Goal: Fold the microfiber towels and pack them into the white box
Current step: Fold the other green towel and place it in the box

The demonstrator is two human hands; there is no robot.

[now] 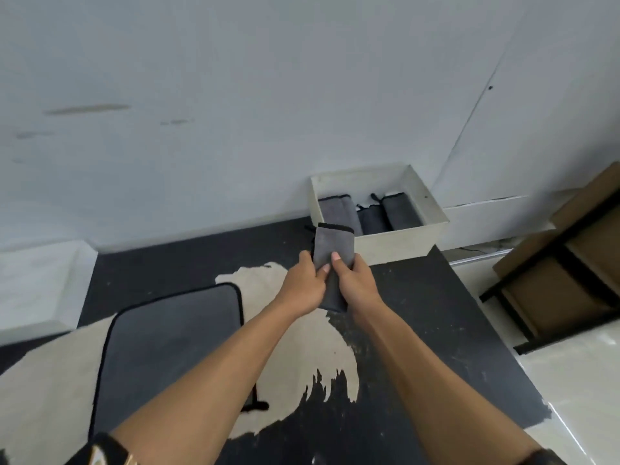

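Observation:
A folded grey microfiber towel (333,245) with a black hem is held upright in the air just in front of the white box (399,245). My left hand (303,283) grips its left side and my right hand (355,281) grips its right side, thumbs on the front face. The white box stands against the wall and holds three folded grey towels (370,214) side by side. An unfolded grey towel (171,347) with black edging lies flat on the worn black tabletop (419,330) at the left.
A white wall rises directly behind the box. At the right, beyond the table's edge, a black metal frame with brown cardboard (570,270) stands on a pale floor. A white ledge (37,283) sits at the far left.

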